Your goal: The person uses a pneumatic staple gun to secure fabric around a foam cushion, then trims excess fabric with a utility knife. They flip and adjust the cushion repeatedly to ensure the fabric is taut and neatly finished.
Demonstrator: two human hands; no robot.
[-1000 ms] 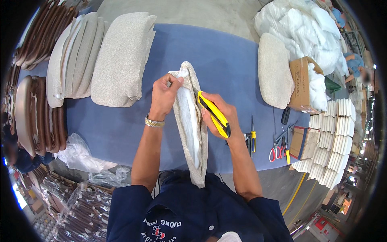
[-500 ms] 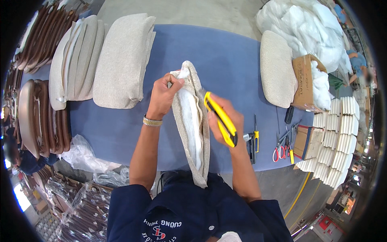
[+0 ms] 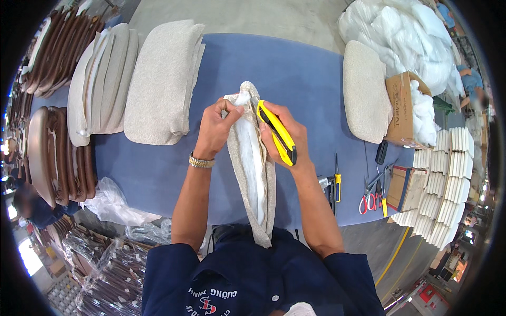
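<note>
A beige-grey fabric cushion (image 3: pixel 236 160) stands on edge in front of me, its long side open and white filling (image 3: pixel 250 152) showing along the slit. Near its far end my left hand (image 3: pixel 213 128) is closed, thumb and fingers pinching the edge of the opening. My right hand (image 3: pixel 287 129) grips a yellow-and-black utility knife (image 3: pixel 278 134) on the right side of the same end. The knife's front points away from me, close to the fabric; its blade I cannot make out. The cushion's near tip rests against my body.
The blue-covered table (image 3: pixel 295 63) carries beige cushions (image 3: pixel 161 84) at left and another cushion (image 3: pixel 363 89) at right. Beyond are a cardboard box (image 3: pixel 400 108) with white stuffing and plastic bags (image 3: pixel 395 37). Screwdriver (image 3: pixel 338 181), scissors (image 3: pixel 365 203) and other tools lie right. Brown cushions (image 3: pixel 50 158) stand far left.
My right hand with the utility knife has moved left and away from me, up to the cushion's far end. The left hand keeps its pinch with little movement.
</note>
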